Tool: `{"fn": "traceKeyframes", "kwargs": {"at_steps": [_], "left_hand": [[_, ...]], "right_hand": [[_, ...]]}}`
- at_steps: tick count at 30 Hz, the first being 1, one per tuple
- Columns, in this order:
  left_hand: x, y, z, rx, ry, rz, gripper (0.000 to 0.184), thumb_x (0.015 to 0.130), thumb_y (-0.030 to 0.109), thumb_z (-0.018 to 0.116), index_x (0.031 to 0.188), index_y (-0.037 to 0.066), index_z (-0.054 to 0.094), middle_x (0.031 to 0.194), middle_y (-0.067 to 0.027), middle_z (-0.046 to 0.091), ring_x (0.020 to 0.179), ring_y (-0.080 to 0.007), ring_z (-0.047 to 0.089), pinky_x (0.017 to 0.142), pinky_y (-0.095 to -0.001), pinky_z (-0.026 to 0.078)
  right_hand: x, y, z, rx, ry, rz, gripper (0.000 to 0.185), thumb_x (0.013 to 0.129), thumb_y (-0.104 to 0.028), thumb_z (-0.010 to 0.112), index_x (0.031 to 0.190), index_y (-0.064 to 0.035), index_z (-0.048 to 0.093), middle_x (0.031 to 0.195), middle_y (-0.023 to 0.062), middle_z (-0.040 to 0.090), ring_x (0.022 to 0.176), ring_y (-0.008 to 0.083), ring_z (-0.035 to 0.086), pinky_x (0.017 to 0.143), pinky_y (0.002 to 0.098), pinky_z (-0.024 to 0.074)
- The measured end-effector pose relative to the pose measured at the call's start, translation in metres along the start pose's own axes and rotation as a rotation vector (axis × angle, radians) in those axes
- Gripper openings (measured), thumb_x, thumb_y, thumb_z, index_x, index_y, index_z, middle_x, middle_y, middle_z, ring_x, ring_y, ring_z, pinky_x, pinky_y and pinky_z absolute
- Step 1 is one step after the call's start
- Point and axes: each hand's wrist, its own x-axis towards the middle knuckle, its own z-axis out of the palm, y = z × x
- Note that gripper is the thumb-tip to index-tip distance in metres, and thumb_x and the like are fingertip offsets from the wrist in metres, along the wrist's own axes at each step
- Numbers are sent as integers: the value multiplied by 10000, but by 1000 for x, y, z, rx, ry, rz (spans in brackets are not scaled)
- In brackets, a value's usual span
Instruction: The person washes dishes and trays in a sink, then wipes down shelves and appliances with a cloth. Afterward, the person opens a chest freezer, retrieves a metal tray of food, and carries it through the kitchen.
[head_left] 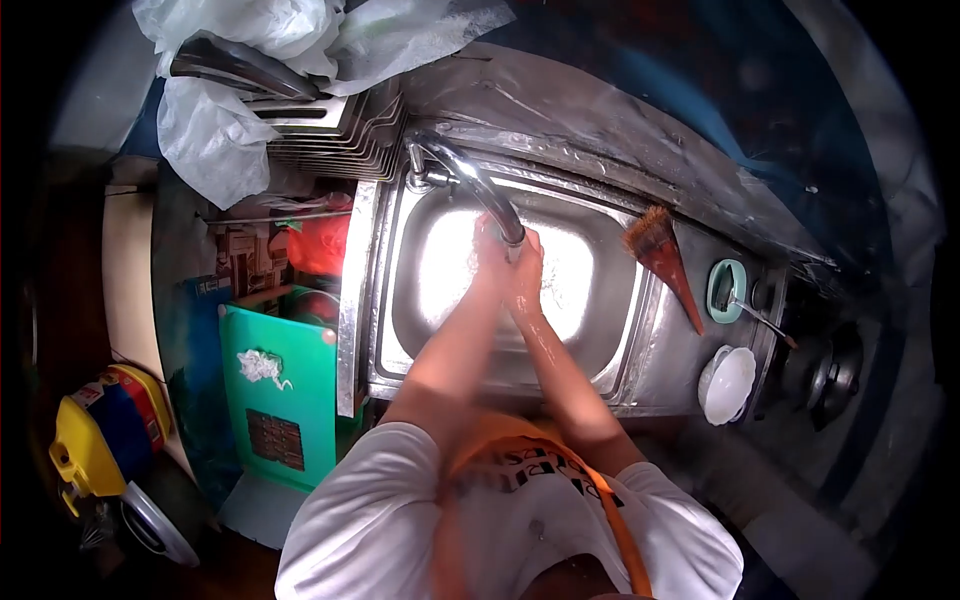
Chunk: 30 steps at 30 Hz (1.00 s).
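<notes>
Sink (pixel 618 300): steel; glare whitens its floor
Tap (pixel 480 185): rises at the sink's rear left; spout end above the hands
Brush (pixel 664 258): right of the basin
Right hand (pixel 527 272): near the spout; grip cannot be told
Left hand (pixel 490 258): blurred, glare-washed; grip likewise unclear

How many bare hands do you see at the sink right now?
2. The left hand and right hand are close together over the sink, around the end of the faucet. Glare blurs their details, but no other hand shows.
</notes>
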Motion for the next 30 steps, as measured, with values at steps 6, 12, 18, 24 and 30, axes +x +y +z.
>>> {"fn": "traceKeyframes", "kwargs": {"at_steps": [6, 12, 18, 24, 30], "left_hand": [[-6, -11, -27, 849, 445, 347, 473, 939, 493, 427, 1163, 83, 502, 1020, -77, 562, 958, -226, 550, 829, -356, 464], [-22, 4, -5, 626, -78, -109, 472, 955, 489, 400, 1129, 66, 519, 1007, -67, 556, 914, -194, 543, 838, -338, 461], [-11, -71, 60, 1482, 835, 592, 318, 943, 354, 524, 908, 44, 584, 784, -20, 550, 772, -107, 499, 689, -291, 408], [-12, -54, 56, 1246, 394, 496, 418, 924, 321, 573, 1222, 43, 481, 1089, -28, 548, 942, -100, 504, 794, -272, 432], [-56, -63, 109, 1609, 683, 236, 223, 922, 138, 549, 1118, 40, 508, 992, -47, 588, 896, -136, 558, 791, -291, 469]], "right_hand": [[39, -15, -6, 21, -23, 126, 210, 758, -101, 640, 944, -53, 553, 849, 139, 595, 879, 309, 577, 752, 408, 436], [-6, -11, -11, -225, -182, -343, 261, 765, -234, 666, 919, -44, 577, 923, 165, 599, 920, 360, 556, 797, 472, 420], [33, 41, -13, -234, -140, 86, 443, 958, -354, 419, 828, 13, 630, 852, 193, 574, 777, 390, 550, 745, 441, 431], [48, 13, -20, -440, -336, -228, 337, 955, -306, 395, 1066, -58, 595, 1069, 155, 532, 1033, 323, 479, 889, 420, 371], [99, 0, -1, 74, -606, -162, 317, 935, -301, 494, 1043, -25, 607, 907, 104, 660, 780, 238, 623, 690, 349, 491]]}}
